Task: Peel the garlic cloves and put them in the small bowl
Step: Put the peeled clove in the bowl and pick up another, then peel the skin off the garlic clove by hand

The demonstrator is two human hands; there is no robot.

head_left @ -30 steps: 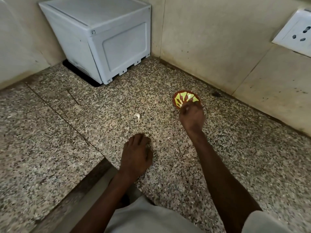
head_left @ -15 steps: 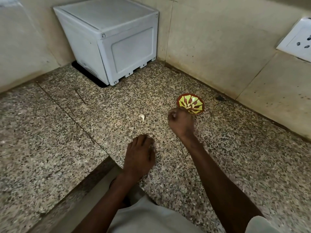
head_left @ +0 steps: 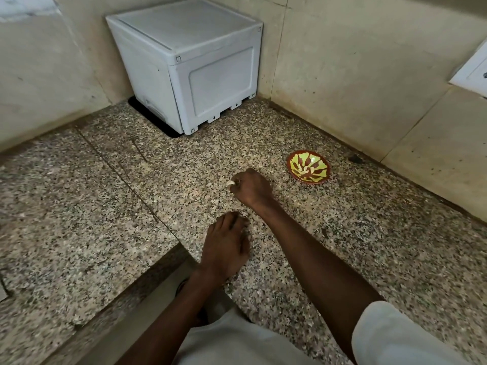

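The small bowl [head_left: 293, 172], red-brown with a yellow-green leaf pattern, sits on the speckled granite counter near the right wall. To its left, my right hand [head_left: 254, 187] is curled, and its fingertips pinch a pale garlic clove [head_left: 231, 182] right at the counter surface. Only the clove's tip shows past the fingers. My left hand [head_left: 225, 245] rests palm down on the counter nearer to me, fingers relaxed and holding nothing. I cannot tell what lies inside the bowl against its pattern.
A white plastic box [head_left: 189, 69] stands in the back corner. Beige walls close off the back and right, with a white socket [head_left: 471, 72] on the right wall. The counter's cut-out edge [head_left: 158, 270] runs at lower left.
My right hand has left the bowl and moved left to the lone clove, where its fingers have closed on it. The left hand stays put. The camera has shifted.
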